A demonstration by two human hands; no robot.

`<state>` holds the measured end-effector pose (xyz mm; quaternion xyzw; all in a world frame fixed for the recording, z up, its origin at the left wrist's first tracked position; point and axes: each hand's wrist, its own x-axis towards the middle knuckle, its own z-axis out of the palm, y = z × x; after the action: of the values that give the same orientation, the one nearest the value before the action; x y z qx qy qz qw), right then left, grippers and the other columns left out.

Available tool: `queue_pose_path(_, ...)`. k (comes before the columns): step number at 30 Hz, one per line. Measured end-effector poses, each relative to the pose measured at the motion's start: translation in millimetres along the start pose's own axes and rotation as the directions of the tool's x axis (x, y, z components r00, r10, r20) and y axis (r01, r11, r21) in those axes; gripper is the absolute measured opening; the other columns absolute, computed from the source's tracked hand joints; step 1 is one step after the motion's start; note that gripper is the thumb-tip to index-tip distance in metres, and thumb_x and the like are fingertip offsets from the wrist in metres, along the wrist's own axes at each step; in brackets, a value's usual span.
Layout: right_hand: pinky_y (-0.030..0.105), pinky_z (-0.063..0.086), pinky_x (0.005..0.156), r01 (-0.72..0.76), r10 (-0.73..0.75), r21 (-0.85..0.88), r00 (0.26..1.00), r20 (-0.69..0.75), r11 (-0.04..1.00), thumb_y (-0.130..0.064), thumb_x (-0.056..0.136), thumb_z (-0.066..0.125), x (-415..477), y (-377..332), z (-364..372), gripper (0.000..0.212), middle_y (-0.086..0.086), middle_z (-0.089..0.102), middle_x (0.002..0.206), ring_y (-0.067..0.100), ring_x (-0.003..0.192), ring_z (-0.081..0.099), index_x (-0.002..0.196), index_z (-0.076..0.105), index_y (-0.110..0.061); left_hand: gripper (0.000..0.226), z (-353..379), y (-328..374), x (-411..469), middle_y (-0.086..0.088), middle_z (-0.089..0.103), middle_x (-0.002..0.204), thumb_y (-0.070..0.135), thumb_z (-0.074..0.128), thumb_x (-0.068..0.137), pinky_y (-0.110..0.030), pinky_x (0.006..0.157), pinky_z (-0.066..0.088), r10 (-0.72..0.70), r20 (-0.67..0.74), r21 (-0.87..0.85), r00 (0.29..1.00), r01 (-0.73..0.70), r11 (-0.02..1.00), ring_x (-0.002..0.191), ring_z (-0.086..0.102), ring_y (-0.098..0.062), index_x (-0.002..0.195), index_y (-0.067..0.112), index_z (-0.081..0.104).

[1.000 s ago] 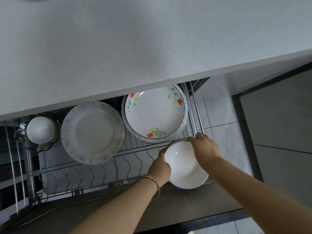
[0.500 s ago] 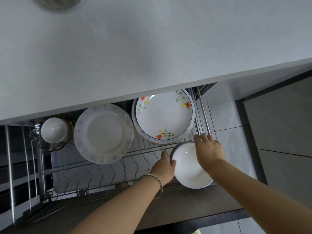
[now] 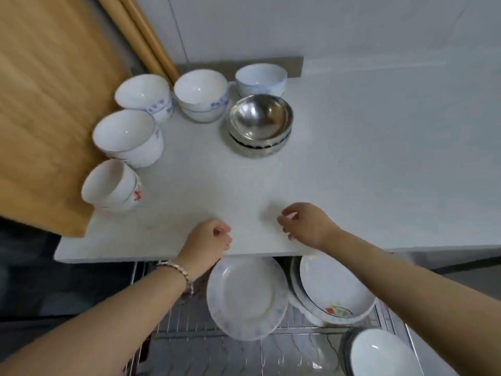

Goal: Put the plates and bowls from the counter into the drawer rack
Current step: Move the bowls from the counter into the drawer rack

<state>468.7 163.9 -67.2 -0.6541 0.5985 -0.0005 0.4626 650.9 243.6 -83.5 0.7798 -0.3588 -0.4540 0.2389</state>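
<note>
From the head view, the change was plain. A moment earlier both hands had been down in the drawer, setting a plain white bowl (image 3: 382, 354) into the front right corner of the wire drawer rack (image 3: 189, 329). Now that bowl rested there alone, and the view had lifted to the pale speckled counter (image 3: 352, 158). The left hand (image 3: 208, 240) and right hand (image 3: 306, 226) hovered just over its near edge, fingers loosely curled and holding nothing. One bowl seemed delivered, and the hands looked ready to reach for the next.

On the counter stood five clusters of white ceramic bowls:
- three blue-patterned stacks along the back (image 3: 143, 96), (image 3: 200, 93), (image 3: 260, 78)
- one blue-trimmed stack nearer the left (image 3: 127, 137)
- one red-flowered stack, tilted (image 3: 111, 185), nearest the edge

Beside them sat one stack of round stainless-steel bowls (image 3: 260, 123), at least two deep. No plates showed on the counter, so bowls appeared to be all that remained.

In the rack stood one pale blue-rimmed plate (image 3: 246, 297), a leaning stack of at least two flower-painted deep plates (image 3: 336, 289), and the white bowl, with a dark rim just behind it. A light wooden board (image 3: 40, 104) leaned at the left.
</note>
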Motion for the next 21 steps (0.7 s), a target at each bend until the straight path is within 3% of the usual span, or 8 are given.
queue_pose_path(3,0.038,0.055,0.074,-0.117,0.150,0.429,0.988,-0.042,0.896,-0.039,0.091,0.052,41.8,-62.0,-3.7,0.054,0.017,0.061,0.098,0.029,0.075,0.063,0.127,0.047,0.002,0.017,-55.3,8.2,24.3,-0.009,0.063,0.086,0.003,0.042,0.090,-0.018,0.052,0.040,0.036,-0.043,0.014,0.998,-0.036,0.999,0.064,0.058,-0.012,0.094,0.011,0.057)
queue_pose_path(6,0.038,0.057,0.078,-0.203,0.337,0.741,0.941,-0.033,0.640,-0.047,0.088,0.054,85.6,-103.7,-10.8,0.062,0.019,0.053,0.113,0.033,0.085,0.066,0.133,0.042,-0.005,0.017,-90.5,4.7,47.9,-0.009,0.063,0.088,0.003,0.041,0.089,-0.020,0.051,0.039,0.029,-0.052,0.019,0.998,-0.028,0.999,0.069,0.059,-0.017,0.093,0.012,0.055)
queue_pose_path(9,0.039,0.057,0.080,-0.157,0.414,0.890,0.909,-0.038,0.427,-0.041,0.091,0.051,119.6,-117.0,-8.0,0.057,0.011,0.044,0.121,0.037,0.107,0.061,0.139,0.037,-0.014,0.022,-106.3,-5.1,67.6,-0.004,0.062,0.080,0.002,0.037,0.088,-0.021,0.050,0.039,0.019,-0.028,-0.013,0.999,-0.019,1.000,0.077,0.061,-0.024,0.088,0.014,0.055)
queue_pose_path(12,0.039,0.056,0.083,-0.057,0.394,0.948,0.916,-0.075,0.315,-0.020,0.094,0.046,135.5,-116.1,0.2,0.045,0.012,0.052,0.106,0.032,0.089,0.065,0.137,0.037,-0.009,0.027,-110.2,-16.5,76.8,0.000,0.060,0.073,0.001,0.036,0.088,-0.021,0.050,0.038,0.020,0.005,-0.057,1.000,-0.020,0.998,0.075,0.061,-0.024,0.079,0.020,0.054)
queue_pose_path(14,0.037,0.056,0.083,-0.009,0.390,0.951,0.913,-0.118,0.308,-0.010,0.093,0.045,134.4,-113.0,7.2,0.041,0.012,0.054,0.089,0.027,0.071,0.063,0.134,0.041,-0.006,0.023,-109.3,-21.1,76.9,-0.002,0.061,0.076,0.001,0.037,0.088,-0.021,0.052,0.040,0.013,0.027,-0.099,1.000,-0.010,0.995,0.068,0.060,-0.020,0.088,0.015,0.056)
queue_pose_path(17,0.035,0.059,0.080,-0.050,0.393,0.927,0.913,-0.109,0.372,-0.008,0.090,0.049,110.9,-103.2,21.5,0.034,0.014,0.058,0.087,0.028,0.067,0.065,0.123,0.046,-0.005,0.025,-105.0,-19.5,71.1,-0.007,0.058,0.083,0.002,0.045,0.090,-0.025,0.059,0.044,-0.008,0.062,-0.259,0.998,0.024,0.965,0.061,0.059,-0.015,0.113,0.005,0.055)
queue_pose_path(19,0.033,0.062,0.070,-0.102,0.367,0.894,0.928,-0.073,0.436,-0.008,0.089,0.049,81.7,-95.8,33.6,0.025,0.018,0.062,0.088,0.031,0.068,0.067,0.114,0.047,-0.003,0.041,-105.0,-10.9,59.7,-0.007,0.055,0.098,0.013,0.051,0.091,-0.029,0.062,0.049,-0.020,0.129,-0.376,0.991,0.068,0.924,0.069,0.062,-0.020,0.132,0.010,0.044)
queue_pose_path(21,0.030,0.062,0.062,-0.141,0.317,0.850,0.948,-0.032,0.507,-0.006,0.090,0.046,45.9,-90.4,46.8,0.021,0.021,0.062,0.089,0.033,0.070,0.068,0.111,0.048,-0.003,0.058,-106.8,-1.3,44.3,-0.002,0.048,0.115,0.031,0.054,0.091,-0.034,0.065,0.055,-0.022,0.205,-0.422,0.978,0.109,0.900,0.089,0.065,-0.027,0.143,0.027,0.027)
